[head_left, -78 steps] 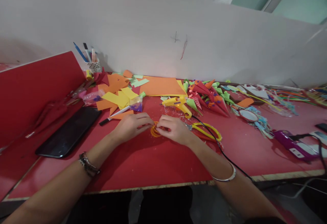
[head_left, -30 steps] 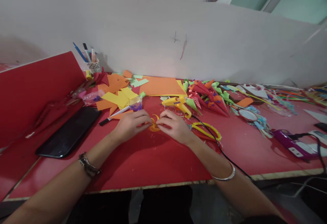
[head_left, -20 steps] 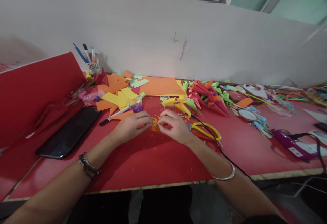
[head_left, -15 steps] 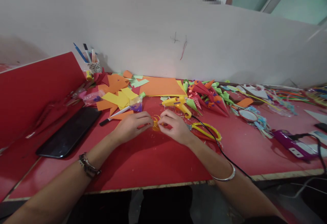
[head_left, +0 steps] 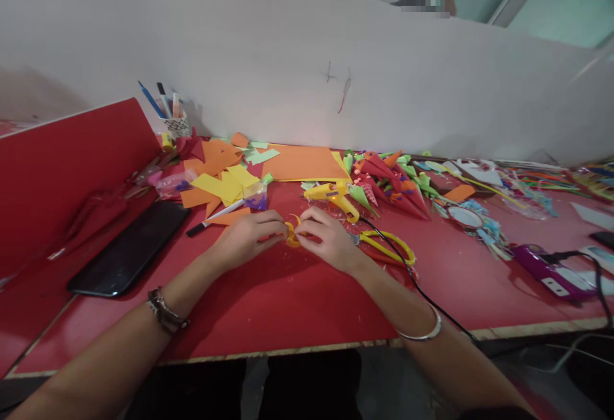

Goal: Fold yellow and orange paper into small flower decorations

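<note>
Both my hands meet over the middle of the red table (head_left: 297,305). My left hand (head_left: 247,236) and my right hand (head_left: 326,236) pinch a small curled orange paper piece (head_left: 291,233) between their fingertips, just above the tabletop. A yellow glue gun (head_left: 336,195) lies just beyond my right hand, its black cord running under my right forearm. Yellow-handled scissors (head_left: 388,245) lie to the right of my right hand. A black-tipped white pen (head_left: 215,215) rests left of my left hand.
Orange and yellow paper sheets (head_left: 297,161) and scraps lie behind. Paper cones (head_left: 388,183) pile at the right. A black phone (head_left: 129,247) lies at the left, a pen cup (head_left: 175,123) at the back, a purple device (head_left: 551,270) far right. A person stands beyond the white partition.
The curled orange piece has been turned and worked a little between my fingertips; my hands stay in the same place. The person behind the partition has moved to the right.
</note>
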Available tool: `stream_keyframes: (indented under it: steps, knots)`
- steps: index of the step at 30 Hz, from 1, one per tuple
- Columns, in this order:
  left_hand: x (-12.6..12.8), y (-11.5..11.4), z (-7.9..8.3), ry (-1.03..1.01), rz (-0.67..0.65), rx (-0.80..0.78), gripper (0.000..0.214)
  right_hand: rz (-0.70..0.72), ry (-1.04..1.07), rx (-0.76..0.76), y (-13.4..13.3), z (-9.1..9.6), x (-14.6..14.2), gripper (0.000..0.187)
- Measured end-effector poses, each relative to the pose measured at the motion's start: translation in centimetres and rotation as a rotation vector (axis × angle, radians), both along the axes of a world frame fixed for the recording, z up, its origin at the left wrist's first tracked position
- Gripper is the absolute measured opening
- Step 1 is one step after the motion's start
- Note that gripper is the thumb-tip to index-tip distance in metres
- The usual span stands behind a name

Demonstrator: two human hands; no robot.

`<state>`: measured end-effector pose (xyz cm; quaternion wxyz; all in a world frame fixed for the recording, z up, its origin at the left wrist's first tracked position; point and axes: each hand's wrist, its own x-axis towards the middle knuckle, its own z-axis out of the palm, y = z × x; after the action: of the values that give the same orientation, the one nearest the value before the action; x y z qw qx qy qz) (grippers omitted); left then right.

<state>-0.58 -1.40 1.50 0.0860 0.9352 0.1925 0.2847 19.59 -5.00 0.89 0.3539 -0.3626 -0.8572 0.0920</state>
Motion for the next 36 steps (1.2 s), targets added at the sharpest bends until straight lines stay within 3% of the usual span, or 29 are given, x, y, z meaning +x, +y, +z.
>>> stream_keyframes:
  steps: [7, 12, 18, 22, 25, 30, 36]
  knots:
    - [-0.01, 0.23, -0.13, -0.112, 0.12, 0.05, 0.008, 0.003, 0.102, 0.068, -0.28, 0.34, 0.03, 0.012]
    - [-0.04, 0.32, -0.16, -0.139, 0.092, 0.061, 0.005, -0.017, 0.114, 0.071, -0.29, 0.32, 0.03, 0.01]
    - [-0.03, 0.49, -0.31, -0.065, 0.097, 0.062, 0.011, 0.002, 0.018, 0.024, -0.08, 0.26, 0.03, 0.011]
    - [-0.24, 0.64, -0.49, -0.031, 0.152, 0.082, 0.012, -0.035, 0.076, 0.009, -0.21, 0.44, -0.09, 0.013]
    - [-0.34, 0.7, -0.55, -0.055, 0.202, 0.112, 0.01, -0.074, 0.144, -0.017, -0.43, 0.57, -0.25, 0.02]
    - [-0.15, 0.36, -0.32, -0.176, 0.226, 0.168, 0.006, -0.1, 0.108, -0.079, -0.59, 0.51, -0.42, 0.049]
    - [-0.05, -0.03, -0.16, -0.165, 0.248, 0.165, 0.004, -0.102, 0.191, 0.034, -0.51, 0.47, -0.35, 0.017]
